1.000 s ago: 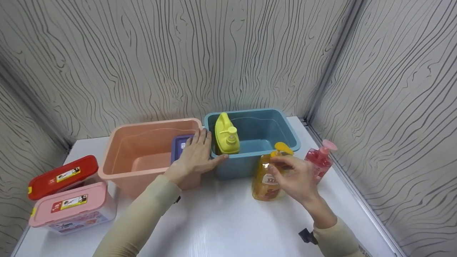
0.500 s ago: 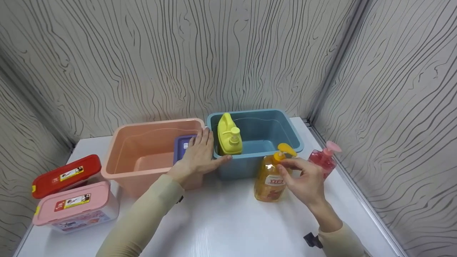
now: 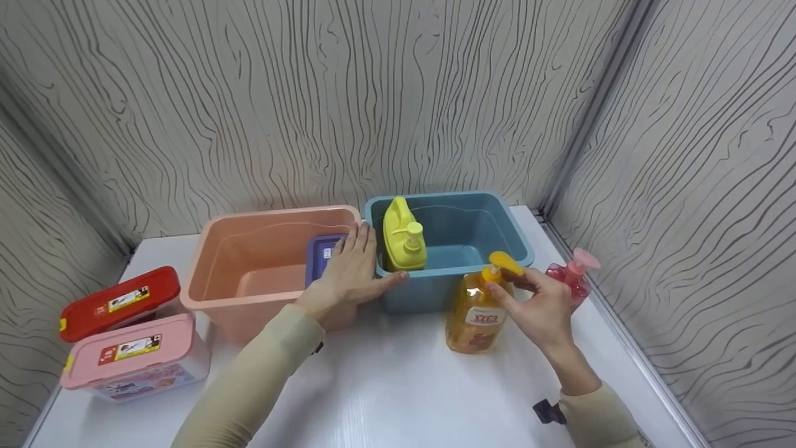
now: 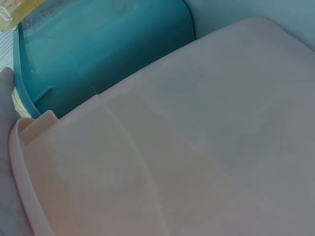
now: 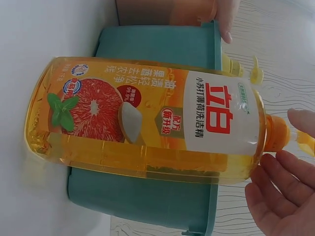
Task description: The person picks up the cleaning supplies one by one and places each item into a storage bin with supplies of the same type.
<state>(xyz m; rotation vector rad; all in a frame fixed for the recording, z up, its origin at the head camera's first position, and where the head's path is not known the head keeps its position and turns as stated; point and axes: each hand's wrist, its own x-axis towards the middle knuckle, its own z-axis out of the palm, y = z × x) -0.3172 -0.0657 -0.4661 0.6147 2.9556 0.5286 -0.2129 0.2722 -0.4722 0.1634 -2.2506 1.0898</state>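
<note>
My left hand (image 3: 342, 274) lies flat with straight fingers across the neighbouring rims of the peach bin (image 3: 242, 302) and the blue bin (image 3: 429, 292). At the blue bin's front right, my right hand (image 3: 544, 305) holds an orange dish soap bottle (image 3: 476, 330) by the neck below its yellow pump, thumb on one side and fingers on the other. The bottle stands upright; its grapefruit label fills the right wrist view. Inside the blue bin, a yellow pump jug (image 3: 398, 239) sits at the left. A purple-lidded box (image 3: 316, 261) in the peach bin is partly hidden by my left hand.
To the right, behind my right hand, stands a pink pump bottle (image 3: 579, 287). A red-lidded box (image 3: 102, 311) and a pink-lidded box (image 3: 134, 354) lie at the table's left. Patterned panels (image 3: 298, 112) close off the back and sides.
My right hand's fingers have shifted slightly about the bottle's neck and pump. The bottle and bins keep their places while the head view drifts a little; my left hand stays on the rims.
</note>
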